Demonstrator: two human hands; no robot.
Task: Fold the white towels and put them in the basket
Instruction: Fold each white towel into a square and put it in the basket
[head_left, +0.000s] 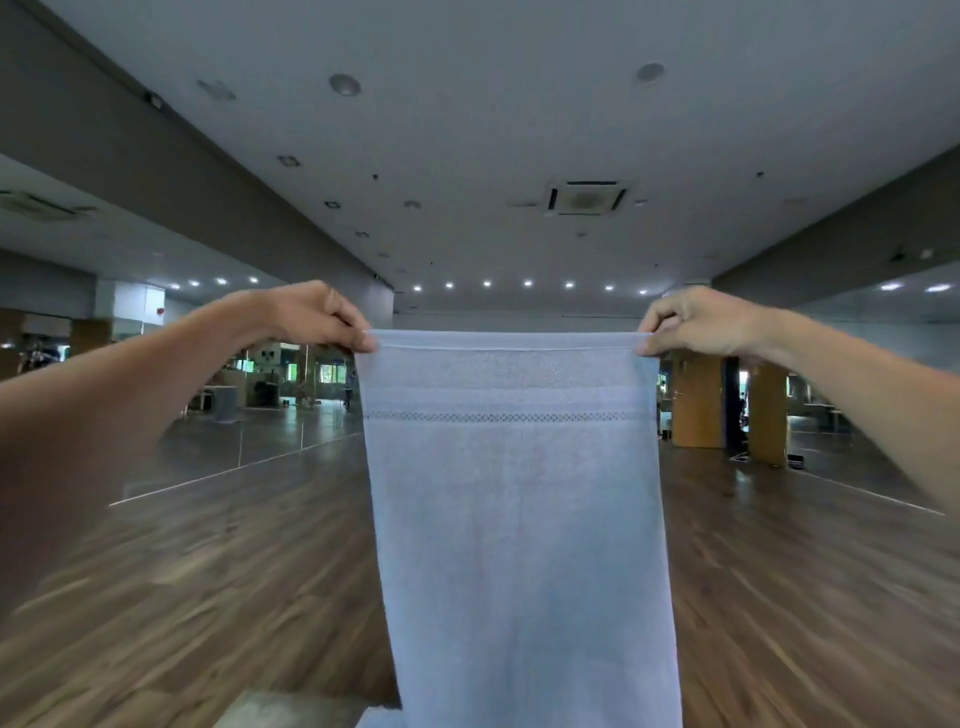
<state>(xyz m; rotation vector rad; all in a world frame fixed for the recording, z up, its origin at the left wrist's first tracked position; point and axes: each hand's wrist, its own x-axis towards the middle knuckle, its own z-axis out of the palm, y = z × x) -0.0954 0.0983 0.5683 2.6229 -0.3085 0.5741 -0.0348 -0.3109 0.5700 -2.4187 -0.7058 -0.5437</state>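
1. Head view: both arms are stretched forward and raised, coming in from the left and right edges of the frame toward the middle.
2. The left hand (317, 318) sits left of centre, knuckles up, with its thumb and curled fingers pinching the top left corner of a white towel (519, 519).
3. The right hand (696, 322) sits right of centre at about the same height, back of the hand up, its fingers curled and pinching the top right corner.
4. Between the two hands the towel's top hem runs straight and nearly level, pulled taut.
5. The towel hangs flat and unfolded down the middle of the frame and runs out past the bottom edge; a woven patterned band crosses it in its upper part.
6. At the lower left of the towel a bottom corner shows, with a blurred pale surface (291, 709) under it; what that is cannot be told.
7. Behind lies a wooden floor (208, 571), mirrored walls on both sides, and a grey ceiling (493, 130) with round lights and a vent in the upper half.
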